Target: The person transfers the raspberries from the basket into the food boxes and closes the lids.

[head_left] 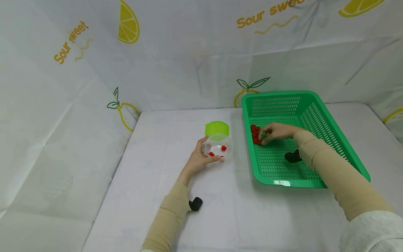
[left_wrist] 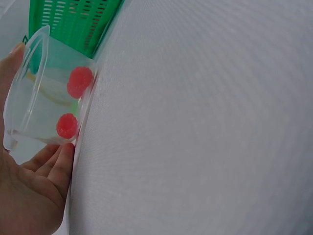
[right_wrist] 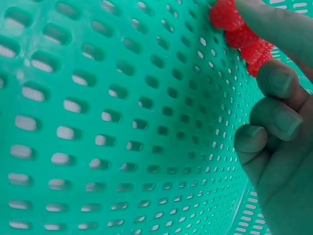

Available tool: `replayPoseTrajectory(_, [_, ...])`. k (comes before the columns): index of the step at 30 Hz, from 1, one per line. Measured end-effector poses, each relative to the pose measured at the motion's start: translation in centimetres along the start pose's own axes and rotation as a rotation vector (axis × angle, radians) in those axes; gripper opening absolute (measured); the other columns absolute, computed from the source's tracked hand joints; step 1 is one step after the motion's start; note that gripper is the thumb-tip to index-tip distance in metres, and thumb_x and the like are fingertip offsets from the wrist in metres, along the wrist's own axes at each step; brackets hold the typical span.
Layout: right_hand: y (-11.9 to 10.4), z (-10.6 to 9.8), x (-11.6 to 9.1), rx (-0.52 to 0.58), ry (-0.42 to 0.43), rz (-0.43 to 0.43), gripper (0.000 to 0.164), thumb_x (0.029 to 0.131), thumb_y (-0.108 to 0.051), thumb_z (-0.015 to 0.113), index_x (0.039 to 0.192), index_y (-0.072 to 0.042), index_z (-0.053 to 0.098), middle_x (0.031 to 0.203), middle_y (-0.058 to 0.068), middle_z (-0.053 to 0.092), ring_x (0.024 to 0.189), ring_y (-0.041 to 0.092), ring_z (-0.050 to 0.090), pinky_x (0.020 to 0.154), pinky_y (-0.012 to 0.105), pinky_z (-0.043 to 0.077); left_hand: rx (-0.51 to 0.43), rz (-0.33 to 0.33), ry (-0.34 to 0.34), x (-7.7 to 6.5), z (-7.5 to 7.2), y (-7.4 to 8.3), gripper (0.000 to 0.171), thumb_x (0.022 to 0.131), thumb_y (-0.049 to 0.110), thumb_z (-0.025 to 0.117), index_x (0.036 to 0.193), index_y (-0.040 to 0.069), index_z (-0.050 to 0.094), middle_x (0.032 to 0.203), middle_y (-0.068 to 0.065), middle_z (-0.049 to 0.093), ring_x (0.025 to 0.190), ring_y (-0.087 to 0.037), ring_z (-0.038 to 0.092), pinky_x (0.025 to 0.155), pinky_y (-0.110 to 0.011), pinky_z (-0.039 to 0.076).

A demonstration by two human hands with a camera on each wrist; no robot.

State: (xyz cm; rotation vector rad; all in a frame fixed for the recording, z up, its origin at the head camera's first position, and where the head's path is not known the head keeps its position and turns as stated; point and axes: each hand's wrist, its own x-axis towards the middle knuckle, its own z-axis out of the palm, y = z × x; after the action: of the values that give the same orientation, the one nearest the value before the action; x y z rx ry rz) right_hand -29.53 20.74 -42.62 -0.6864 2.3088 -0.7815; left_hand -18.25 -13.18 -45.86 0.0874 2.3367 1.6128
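Observation:
On the table, my left hand (head_left: pixel 197 161) holds a clear plastic cup (left_wrist: pixel 41 105), its thumb on one side and fingers curled round the other. A few red raspberries (left_wrist: pixel 79 82) lie in the cup. A lime-green lid (head_left: pixel 217 126) lies just behind the cup, partly seen through its wall. My right hand (head_left: pixel 277 132) reaches into the green basket (head_left: pixel 306 93) at its left wall. Its fingers are loosely bent, with the tips at a cluster of raspberries (right_wrist: pixel 242 35). A gap shows between the digits, and no raspberry is lifted off the cluster.
The basket's raised, perforated wall (right_wrist: pixel 98 117) stands between the raspberries and the cup. White cloth covers the table (head_left: pixel 201 217). A lemon-printed curtain (head_left: pixel 189 52) hangs at the back and left. Each wrist carries a black camera mount (head_left: pixel 196 204).

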Motion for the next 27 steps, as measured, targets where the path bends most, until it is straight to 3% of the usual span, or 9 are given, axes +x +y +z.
replayPoseTrajectory(4, [-0.3, 0.2, 0.2, -0.088, 0.033, -0.012, 0.024, 0.08, -0.025, 0.073, 0.096, -0.009, 0.065, 0.064, -0.002, 0.047, 0.057, 0.009, 0.04, 0.058, 0.027, 0.036, 0.007, 0.011, -0.01, -0.9, -0.1, 1.2, 0.095, 0.075, 0.031, 0.078, 0.147, 0.031, 0.016, 0.083, -0.001, 0.048, 0.062, -0.01, 0.045, 0.07, -0.024, 0.042])
replayPoseTrajectory(10, [-0.9, 0.4, 0.1, -0.21, 0.065, -0.042, 0.02, 0.077, -0.024, 0.076, 0.088, -0.013, 0.063, 0.063, -0.002, 0.045, 0.058, 0.012, 0.038, 0.057, 0.027, 0.034, 0.011, 0.013, -0.006, -1.2, -0.2, 1.6, 0.094, 0.075, 0.031, 0.077, 0.147, 0.031, 0.016, 0.077, 0.001, 0.048, 0.061, -0.009, 0.044, 0.07, -0.024, 0.041])
replayPoseTrajectory(17, [-1.3, 0.6, 0.0, -0.341, 0.076, -0.069, 0.02, 0.075, -0.024, 0.077, 0.087, -0.016, 0.063, 0.068, -0.001, 0.049, 0.061, 0.012, 0.04, 0.056, 0.027, 0.034, 0.015, 0.015, -0.011, -1.2, -0.2, 1.6, 0.095, 0.076, 0.031, 0.077, 0.148, 0.03, 0.016, 0.085, -0.002, 0.047, 0.06, -0.01, 0.043, 0.068, -0.024, 0.04])
replayPoseTrajectory(21, [-1.4, 0.5, 0.0, -0.41, 0.066, -0.08, 0.019, 0.075, -0.025, 0.076, 0.088, -0.018, 0.064, 0.069, -0.001, 0.052, 0.06, 0.012, 0.042, 0.055, 0.027, 0.035, 0.017, 0.014, -0.011, -1.2, -0.2, 1.6, 0.095, 0.076, 0.031, 0.077, 0.148, 0.03, 0.016, 0.081, -0.001, 0.047, 0.06, -0.01, 0.043, 0.068, -0.024, 0.04])
replayPoseTrajectory(27, [-1.6, 0.5, 0.1, -0.448, 0.071, -0.099, 0.018, 0.076, -0.026, 0.075, 0.089, -0.016, 0.067, 0.068, -0.002, 0.052, 0.06, 0.011, 0.041, 0.056, 0.026, 0.035, 0.017, 0.02, -0.012, -1.2, -0.3, 1.6, 0.094, 0.076, 0.031, 0.077, 0.148, 0.029, 0.016, 0.084, -0.002, 0.047, 0.059, -0.01, 0.042, 0.068, -0.023, 0.04])
